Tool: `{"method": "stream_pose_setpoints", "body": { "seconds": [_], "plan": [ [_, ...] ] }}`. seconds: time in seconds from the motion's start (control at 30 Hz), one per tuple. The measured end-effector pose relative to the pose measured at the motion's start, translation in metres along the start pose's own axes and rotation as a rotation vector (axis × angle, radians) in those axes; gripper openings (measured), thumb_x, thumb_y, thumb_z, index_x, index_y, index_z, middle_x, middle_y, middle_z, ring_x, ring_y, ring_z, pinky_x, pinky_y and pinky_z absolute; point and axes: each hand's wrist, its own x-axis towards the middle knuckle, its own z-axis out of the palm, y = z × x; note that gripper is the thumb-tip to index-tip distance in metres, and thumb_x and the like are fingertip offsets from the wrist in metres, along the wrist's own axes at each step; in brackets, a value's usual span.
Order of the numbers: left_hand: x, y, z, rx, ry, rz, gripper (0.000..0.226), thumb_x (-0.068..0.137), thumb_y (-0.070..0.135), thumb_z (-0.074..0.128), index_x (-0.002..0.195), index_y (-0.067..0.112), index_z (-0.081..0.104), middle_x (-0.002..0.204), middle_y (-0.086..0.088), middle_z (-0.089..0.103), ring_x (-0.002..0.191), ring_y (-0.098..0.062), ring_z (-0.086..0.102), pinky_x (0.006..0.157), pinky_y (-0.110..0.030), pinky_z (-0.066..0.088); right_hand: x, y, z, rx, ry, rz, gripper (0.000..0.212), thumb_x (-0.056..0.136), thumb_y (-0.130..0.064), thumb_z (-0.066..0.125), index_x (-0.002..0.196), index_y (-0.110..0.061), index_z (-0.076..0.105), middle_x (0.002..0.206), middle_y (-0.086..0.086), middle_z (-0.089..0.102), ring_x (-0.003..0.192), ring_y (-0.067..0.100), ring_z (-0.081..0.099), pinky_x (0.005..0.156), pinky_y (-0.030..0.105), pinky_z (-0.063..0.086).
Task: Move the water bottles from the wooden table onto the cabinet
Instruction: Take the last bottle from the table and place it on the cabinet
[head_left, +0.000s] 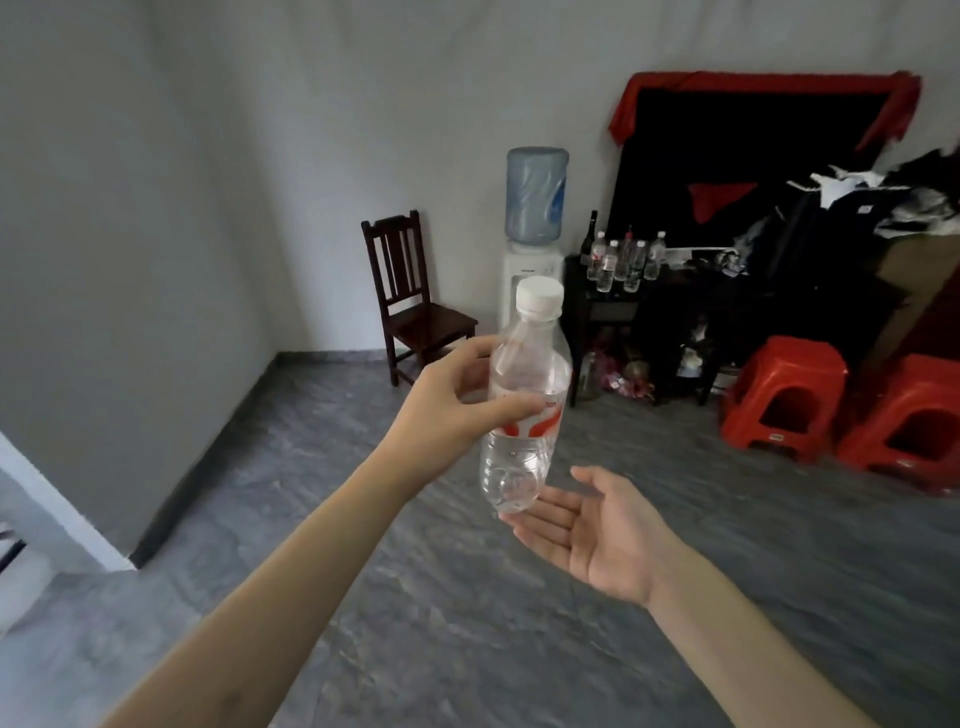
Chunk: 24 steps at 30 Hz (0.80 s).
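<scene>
My left hand (447, 410) grips a clear water bottle (524, 374) with a white cap and a red-and-white label, holding it upright in mid-air at the centre of the head view. My right hand (592, 530) lies palm up, fingers straight, just under the bottle's base; I cannot tell whether it touches it. Across the room stands a dark cabinet (675, 291) with several more water bottles (623, 260) grouped at its left end. The wooden table is out of view.
A dark wooden chair (410, 306) stands against the back wall, a water dispenser (532, 234) next to the cabinet. Two red plastic stools (789, 395) sit at the right. Clothes are heaped at far right (883, 208). Grey floor stretches between me and the cabinet.
</scene>
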Motion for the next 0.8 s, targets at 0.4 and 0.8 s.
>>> {"method": "stream_pose_setpoints", "body": {
  "seconds": [0.4,0.8],
  "plan": [
    [0.154,-0.044,-0.035,-0.035,-0.019,0.084,0.056,0.075,0.039,0.083,0.126,0.023,0.065,0.113,0.006,0.077,0.107,-0.012,0.073,0.098,-0.041,0.056,0.107,-0.115,0.027,-0.035,0.075,-0.092,0.053,0.101,-0.034,0.039,0.125,0.011,0.054,0.119,0.032,0.065,0.110,0.042,0.066,0.095,0.046,0.052],
    [0.294,-0.097,-0.038,-0.091,-0.087,0.059,0.051,0.073,0.044,0.077,0.121,0.030,0.066,0.110,0.007,0.077,0.105,-0.012,0.073,0.096,-0.037,0.056,0.187,-0.211,0.013,0.015,0.108,-0.140,0.053,0.099,-0.034,0.044,0.129,0.010,0.049,0.119,0.031,0.066,0.107,0.042,0.067,0.085,0.045,0.059]
  ]
}}
